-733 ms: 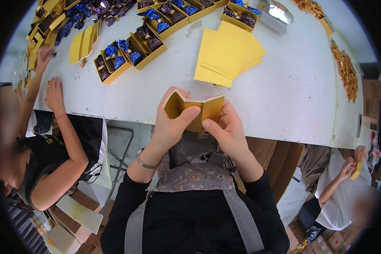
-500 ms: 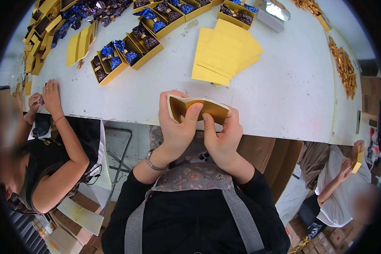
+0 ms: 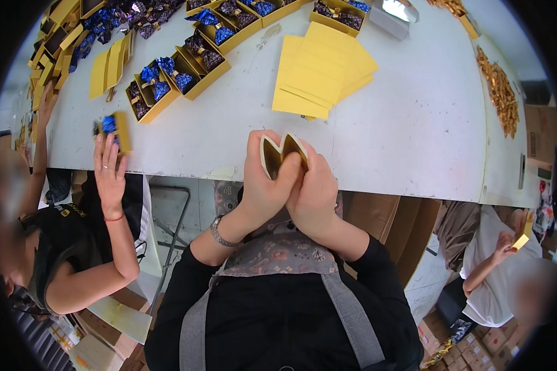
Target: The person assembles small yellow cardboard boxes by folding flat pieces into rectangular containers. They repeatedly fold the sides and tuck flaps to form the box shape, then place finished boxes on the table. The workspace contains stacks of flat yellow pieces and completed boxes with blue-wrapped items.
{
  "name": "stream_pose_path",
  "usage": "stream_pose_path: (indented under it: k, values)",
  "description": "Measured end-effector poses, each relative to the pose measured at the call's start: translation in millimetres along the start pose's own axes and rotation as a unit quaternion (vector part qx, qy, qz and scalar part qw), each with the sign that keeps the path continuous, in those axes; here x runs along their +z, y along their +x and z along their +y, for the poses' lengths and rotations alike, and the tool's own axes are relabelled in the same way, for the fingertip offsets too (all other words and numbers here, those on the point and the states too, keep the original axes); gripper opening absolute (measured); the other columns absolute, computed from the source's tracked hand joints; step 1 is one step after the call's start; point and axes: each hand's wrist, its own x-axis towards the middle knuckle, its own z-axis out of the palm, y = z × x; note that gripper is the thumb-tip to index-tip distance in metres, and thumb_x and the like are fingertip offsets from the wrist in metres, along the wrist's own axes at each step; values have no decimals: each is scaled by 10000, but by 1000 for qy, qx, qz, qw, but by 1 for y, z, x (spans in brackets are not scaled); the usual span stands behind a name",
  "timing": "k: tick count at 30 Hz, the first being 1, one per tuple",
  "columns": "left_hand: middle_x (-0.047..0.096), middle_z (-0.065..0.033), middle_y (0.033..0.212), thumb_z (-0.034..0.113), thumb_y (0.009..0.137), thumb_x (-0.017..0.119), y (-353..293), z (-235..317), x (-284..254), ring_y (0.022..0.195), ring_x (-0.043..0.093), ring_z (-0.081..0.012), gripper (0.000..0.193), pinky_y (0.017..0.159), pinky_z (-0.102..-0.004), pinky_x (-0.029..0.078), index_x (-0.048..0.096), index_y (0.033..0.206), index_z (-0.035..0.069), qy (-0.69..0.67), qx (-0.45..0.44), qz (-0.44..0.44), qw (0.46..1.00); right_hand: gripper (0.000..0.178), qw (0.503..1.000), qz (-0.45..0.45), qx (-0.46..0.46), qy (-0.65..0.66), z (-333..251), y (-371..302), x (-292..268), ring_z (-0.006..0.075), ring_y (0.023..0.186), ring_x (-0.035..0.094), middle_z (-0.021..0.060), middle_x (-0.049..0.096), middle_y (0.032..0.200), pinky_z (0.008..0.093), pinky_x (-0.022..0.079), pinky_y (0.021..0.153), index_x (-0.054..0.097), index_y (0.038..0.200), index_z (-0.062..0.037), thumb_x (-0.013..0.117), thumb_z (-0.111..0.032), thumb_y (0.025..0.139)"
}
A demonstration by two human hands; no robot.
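Note:
Both my hands grip one gold card piece (image 3: 293, 146), bent into a sharp V with its gold face inward. My left hand (image 3: 267, 176) wraps its left side, the thumb pressing into the fold. Round the other side closes my right hand (image 3: 312, 195), its thumb partly hidden behind the left one. The card is held just above the table's near edge. Beyond my hands lies a fanned stack of flat yellow cards (image 3: 322, 71).
Gold boxes with blue and dark purple wrapped pieces (image 3: 161, 86) line the table (image 3: 414, 136) at left. A co-worker's hand (image 3: 110, 179) is beside another filled box (image 3: 120, 131). Gold twisted strips (image 3: 500, 93) lie far right; another person (image 3: 495, 260) holds a gold piece.
My hands have come together, folding the card from a wide, shallow bend into a tight V. At left, the co-worker's hand has moved right, beside a filled box now on the table.

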Motion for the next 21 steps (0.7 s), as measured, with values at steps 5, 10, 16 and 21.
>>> stream_pose_path:
  k: [5,10,16,21]
  values:
    - [431,-134,1251,230,757,729,8,7,-2,1075,450,-162,660,906,-296,387,360,1271,39,2,72,-80,994,435,975,-85,128,160,-3,-6,-3,344,859,584,205,583,1030,402,498,734,463,1228,30,571,3,808]
    - [513,-162,1200,190,725,737,10,7,-2,1109,473,-193,569,939,-327,387,410,1168,49,-119,-6,-69,990,570,984,-123,102,81,-15,-14,-7,373,919,553,265,532,1151,417,481,779,409,1307,38,609,-50,780]
    - [584,-169,1050,134,758,611,10,12,-9,1107,523,-260,340,1047,-413,301,440,1041,56,-265,-44,-15,963,552,953,-203,39,221,-9,3,-21,335,1128,455,250,409,1353,387,411,924,424,1289,68,578,38,760]
    - [635,-119,865,248,723,659,22,11,-26,1063,596,-321,354,1144,-471,10,417,944,114,-261,83,-101,956,569,727,-255,290,567,6,10,-31,224,1283,362,133,337,1403,350,321,1035,323,1392,-2,575,-125,896]
